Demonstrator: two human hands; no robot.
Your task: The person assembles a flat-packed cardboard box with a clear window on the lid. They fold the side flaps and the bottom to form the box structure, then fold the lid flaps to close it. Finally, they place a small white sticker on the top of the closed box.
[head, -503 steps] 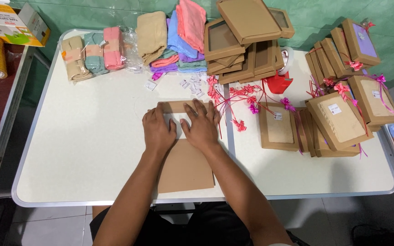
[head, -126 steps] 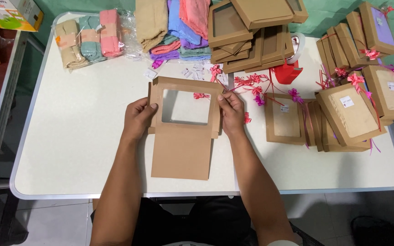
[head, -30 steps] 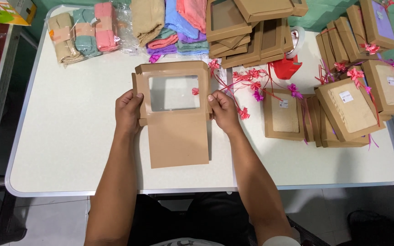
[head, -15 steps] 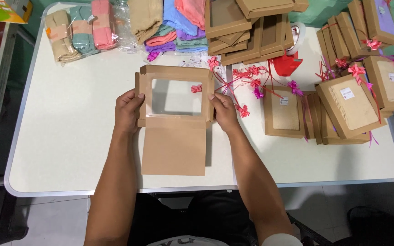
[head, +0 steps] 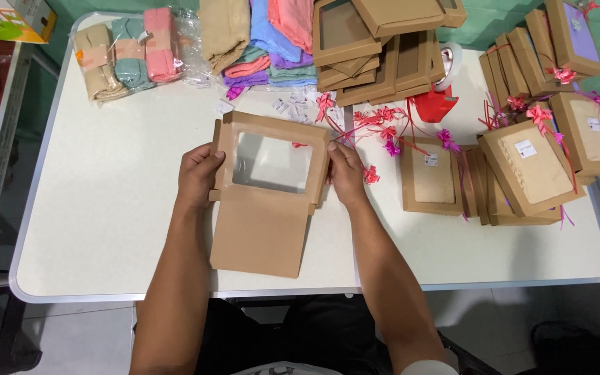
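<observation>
A white table [head: 105, 229] with rounded corners is seen from above, set against a green wall at its far edge. Near the middle of the table, a brown cardboard box lid [head: 270, 163] with a clear window is held a little tilted, its lower edge lying over a flat brown cardboard sheet [head: 258, 232] that reaches toward the near edge. The lid is gripped at its two short sides: the left hand [head: 199, 173] is closed on the left side, with the thumb laid on top of the frame, and the right hand [head: 347, 173] is closed on the right side in the same way. The hands are kept apart by the width of the lid.

Along the far edge, toward the left corner, wrapped towel rolls [head: 126, 52] in beige, green and pink are laid side by side. Folded cloths [head: 258, 42] in tan, blue, pink and purple are piled beside them. A stack of open brown boxes [head: 376, 48] is placed at the middle of the far edge. Pink and red ribbon bows [head: 383, 128] are scattered just beside the right hand. Toward the right edge, finished windowed boxes [head: 529, 170] tied with ribbon are leaned against one another, and one closed box [head: 432, 177] is laid flat near the bows.
</observation>
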